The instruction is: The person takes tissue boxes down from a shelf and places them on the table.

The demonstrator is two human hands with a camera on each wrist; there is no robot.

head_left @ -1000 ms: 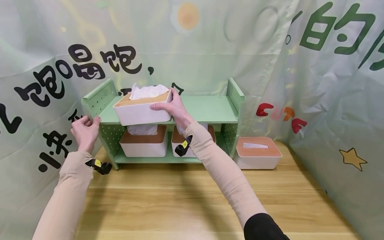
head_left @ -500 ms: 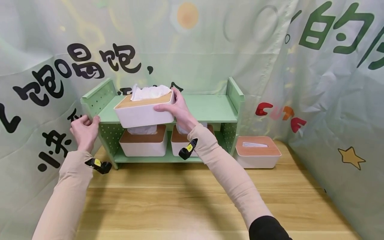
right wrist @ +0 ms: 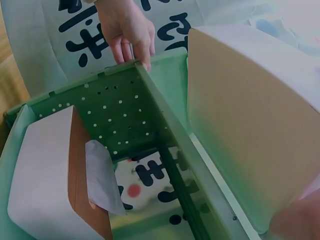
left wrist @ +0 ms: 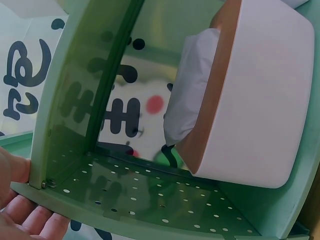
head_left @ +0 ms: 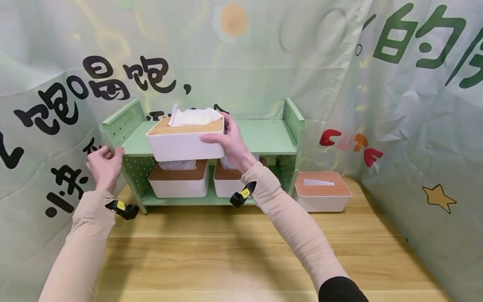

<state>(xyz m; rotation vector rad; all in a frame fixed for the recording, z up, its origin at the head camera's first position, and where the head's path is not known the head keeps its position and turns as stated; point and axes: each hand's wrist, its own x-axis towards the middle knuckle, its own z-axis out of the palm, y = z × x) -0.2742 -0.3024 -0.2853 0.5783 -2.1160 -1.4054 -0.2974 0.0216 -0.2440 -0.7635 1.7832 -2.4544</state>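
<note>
My right hand (head_left: 235,142) grips the right end of a white tissue box (head_left: 185,147) with a wooden lid and a tissue sticking up. The box overlaps the front edge of the upper tier of a green two-tier shelf (head_left: 269,136). At the shelf's left front corner, my left hand (head_left: 105,165) pinches the frame, its thumb and fingers (left wrist: 37,220) on either side of the edge in the left wrist view. On the lower tier stand a left tissue box (head_left: 179,186) and a right tissue box (head_left: 226,184), the latter partly hidden by my right arm.
Another tissue box (head_left: 323,199), its tissue low in the slot, stands on the wooden table (head_left: 226,251) beside the shelf's right end. A printed fabric backdrop (head_left: 241,84) hangs close behind the shelf and along both sides.
My right hand has shifted the held tissue box slightly to the right. My left hand keeps its place on the shelf corner.
</note>
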